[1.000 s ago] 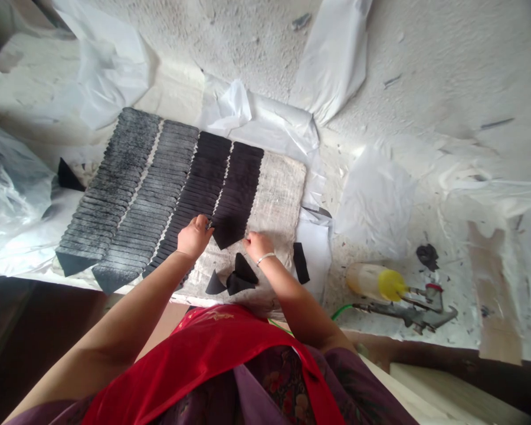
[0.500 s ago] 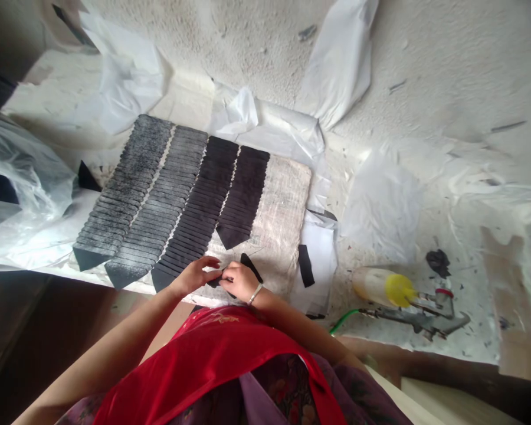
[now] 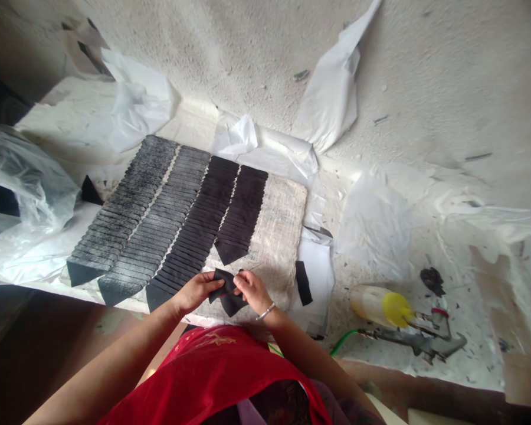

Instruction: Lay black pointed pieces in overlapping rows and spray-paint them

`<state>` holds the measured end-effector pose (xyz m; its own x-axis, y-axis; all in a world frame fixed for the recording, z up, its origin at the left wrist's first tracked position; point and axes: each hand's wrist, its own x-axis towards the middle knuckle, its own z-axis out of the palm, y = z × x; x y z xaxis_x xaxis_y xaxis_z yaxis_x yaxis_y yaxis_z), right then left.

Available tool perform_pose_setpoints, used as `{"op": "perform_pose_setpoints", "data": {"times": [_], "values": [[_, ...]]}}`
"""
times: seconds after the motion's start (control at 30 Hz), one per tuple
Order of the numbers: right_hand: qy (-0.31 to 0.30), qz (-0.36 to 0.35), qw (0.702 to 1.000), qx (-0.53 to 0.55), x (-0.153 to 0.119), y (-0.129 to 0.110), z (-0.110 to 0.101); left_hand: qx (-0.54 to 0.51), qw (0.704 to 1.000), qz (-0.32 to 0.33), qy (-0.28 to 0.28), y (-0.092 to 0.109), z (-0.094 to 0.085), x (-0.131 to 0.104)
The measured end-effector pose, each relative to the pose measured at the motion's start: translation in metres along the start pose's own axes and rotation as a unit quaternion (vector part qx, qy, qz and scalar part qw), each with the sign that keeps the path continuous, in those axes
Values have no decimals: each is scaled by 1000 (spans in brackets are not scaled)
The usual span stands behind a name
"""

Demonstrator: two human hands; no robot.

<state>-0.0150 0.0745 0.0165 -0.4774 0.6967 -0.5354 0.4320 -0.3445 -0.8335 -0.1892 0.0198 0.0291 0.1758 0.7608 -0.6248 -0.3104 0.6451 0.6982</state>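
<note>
My left hand (image 3: 197,291) pinches a small black piece (image 3: 223,284) between thumb and fingers, low over the front edge of a pale cloth-covered board (image 3: 282,218). On the piece's right side, my right hand (image 3: 251,289), with a bracelet at the wrist, closes its fingertips on it. Part of the black material hangs below my fingers. Beyond my hands, overlapping black pieces with pointed ends lie in rows on the board. The two left rows (image 3: 157,215) look greyish and speckled, while the right rows (image 3: 241,206) are plain black.
Right of the board, white sheets (image 3: 317,260) carry a black strip (image 3: 304,283). Farther right lies a spray gun (image 3: 425,339) with a yellow-capped bottle (image 3: 383,306) and green hose (image 3: 345,342). Clear plastic (image 3: 35,183) is at the left, crumpled white sheeting (image 3: 331,94) at the back.
My hands have come up slightly and the black piece now shows more fully, spread between them. The view has shifted, so the board and rows sit lower in the picture.
</note>
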Motion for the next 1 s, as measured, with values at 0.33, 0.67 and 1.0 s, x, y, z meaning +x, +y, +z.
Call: {"op": "perform_pose_setpoints", "data": {"times": [0.33,0.67,1.0], "values": [[-135,31,979,150,34,-12,-21,117,985,-89,-92,30,-11,19],[-45,51,983,170,55,-7,-17,43,984,-29,169,21,-31,47],[55,22,991,-120,63,-3,-16,213,945,58,242,18,-32,59]]}}
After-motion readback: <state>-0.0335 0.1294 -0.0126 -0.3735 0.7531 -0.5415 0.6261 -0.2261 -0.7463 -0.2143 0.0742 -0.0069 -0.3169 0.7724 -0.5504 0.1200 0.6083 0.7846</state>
